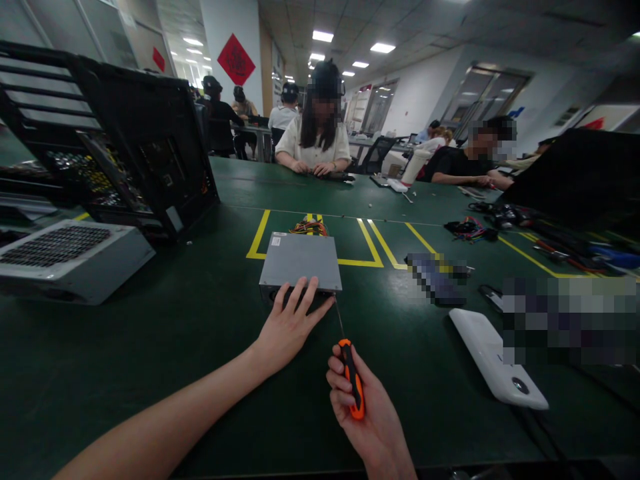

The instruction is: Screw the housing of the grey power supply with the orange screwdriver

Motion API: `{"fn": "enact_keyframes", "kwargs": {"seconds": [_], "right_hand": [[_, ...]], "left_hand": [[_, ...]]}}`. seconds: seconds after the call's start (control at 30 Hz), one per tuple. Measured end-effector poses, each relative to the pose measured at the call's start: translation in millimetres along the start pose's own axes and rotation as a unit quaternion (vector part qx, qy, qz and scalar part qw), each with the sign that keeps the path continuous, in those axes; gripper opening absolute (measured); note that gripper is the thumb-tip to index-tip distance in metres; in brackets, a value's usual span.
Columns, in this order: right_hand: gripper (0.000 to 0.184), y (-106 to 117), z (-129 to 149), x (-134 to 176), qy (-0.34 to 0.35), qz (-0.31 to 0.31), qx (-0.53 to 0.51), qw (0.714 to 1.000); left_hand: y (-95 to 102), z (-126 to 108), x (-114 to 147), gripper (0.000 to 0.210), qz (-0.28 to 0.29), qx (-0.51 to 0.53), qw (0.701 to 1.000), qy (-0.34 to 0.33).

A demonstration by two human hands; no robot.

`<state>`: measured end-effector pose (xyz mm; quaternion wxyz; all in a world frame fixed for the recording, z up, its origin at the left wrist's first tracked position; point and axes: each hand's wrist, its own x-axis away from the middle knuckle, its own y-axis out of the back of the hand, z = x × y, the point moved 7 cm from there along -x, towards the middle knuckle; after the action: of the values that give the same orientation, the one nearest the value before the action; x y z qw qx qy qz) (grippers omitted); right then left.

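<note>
A grey computer power supply (301, 261) lies flat on the green table in front of me, its bundle of coloured wires (311, 228) at the far side. My left hand (290, 319) rests on its near edge, fingers spread over the top and front, not wrapped round it. In my right hand (367, 400) is an orange and black screwdriver (353, 380), fingers closed round the handle. The screwdriver's shaft points away from me, and its tip meets the power supply's near right corner beside my left thumb. What the tip touches there is too small to make out.
An open black computer case (165, 167) and a second power supply (85, 257) stand at the left. On the right lie a white device (497, 357), a bundle of cables (470, 229) and several tools. Yellow tape (360, 263) marks the table. A person sits opposite.
</note>
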<state>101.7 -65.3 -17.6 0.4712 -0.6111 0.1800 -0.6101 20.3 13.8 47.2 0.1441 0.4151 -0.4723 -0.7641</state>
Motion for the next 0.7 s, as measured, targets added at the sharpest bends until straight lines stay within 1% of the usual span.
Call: {"fn": "enact_keyframes", "kwargs": {"seconds": [0.13,0.27,0.4,0.5,0.6,0.7], "right_hand": [[0.025,-2.6,1.9,-2.1,0.008,0.016,-0.016,1.000],[0.022,-0.5,3.5,-3.9,0.014,0.001,-0.014,1.000],[0.026,-1.4,0.3,-4.1,-0.003,0.010,0.005,1.000],[0.027,-4.6,0.5,-3.6,0.000,0.025,-0.012,1.000],[0.025,-4.1,2.0,-3.0,0.004,0.010,-0.031,0.999],[0.025,-2.8,2.6,-2.3,-0.001,-0.002,-0.019,1.000]], "left_hand": [[0.1,-0.3,-0.1,0.058,-0.011,-0.006,1.000,0.001],[0.0,-0.8,0.1,0.058,-0.015,-0.011,1.000,-0.001],[-0.3,-1.1,0.2,0.058,-0.012,-0.014,1.000,-0.001],[-0.6,-0.9,0.3,0.058,-0.010,-0.017,1.000,-0.001],[-0.6,-0.6,0.3,0.058,-0.009,-0.016,1.000,-0.003],[-0.2,-0.4,0.3,0.057,-0.009,-0.013,1.000,-0.004]]}}
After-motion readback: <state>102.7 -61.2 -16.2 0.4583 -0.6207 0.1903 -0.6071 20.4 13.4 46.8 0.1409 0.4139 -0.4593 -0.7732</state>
